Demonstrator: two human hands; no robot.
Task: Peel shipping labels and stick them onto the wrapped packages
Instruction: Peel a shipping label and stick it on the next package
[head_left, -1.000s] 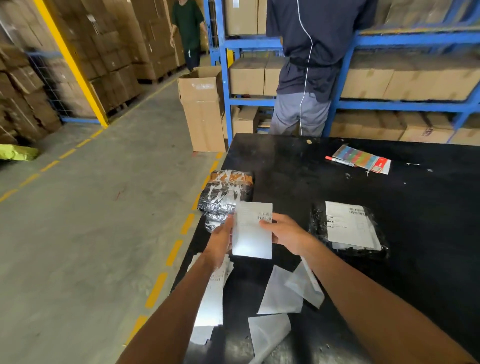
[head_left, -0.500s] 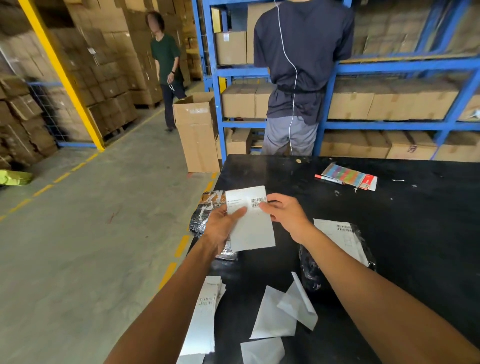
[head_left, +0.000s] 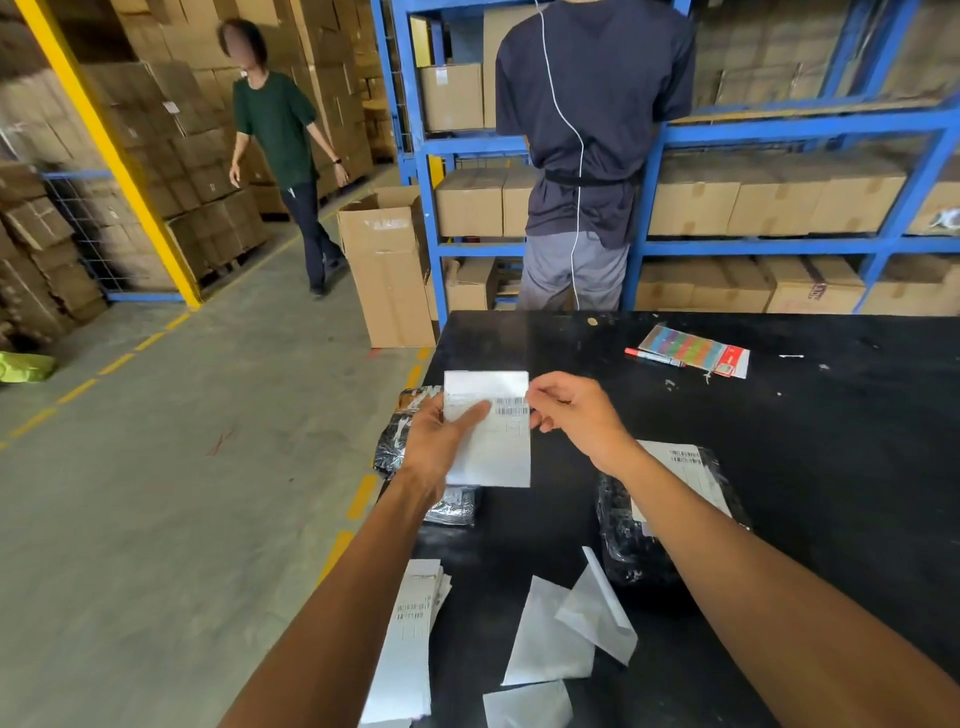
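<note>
Both hands hold 1 shipping label (head_left: 491, 431) above the black tabletop (head_left: 831, 415): my left hand (head_left: 441, 441) grips its left edge, thumb across the front, my right hand (head_left: 571, 413) pinches the right edge. Beneath it lies a wrapped package (head_left: 395, 447); a labelled package (head_left: 670, 514) sits right.

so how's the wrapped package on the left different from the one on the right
The left package shows no label on the part in view; the right package already has a white label stuck on top. The left package sits at the table's left edge, mostly hidden behind the left hand and the held label; the right package lies further in, crossed by the right forearm. Both are in dark shiny wrap.
</note>
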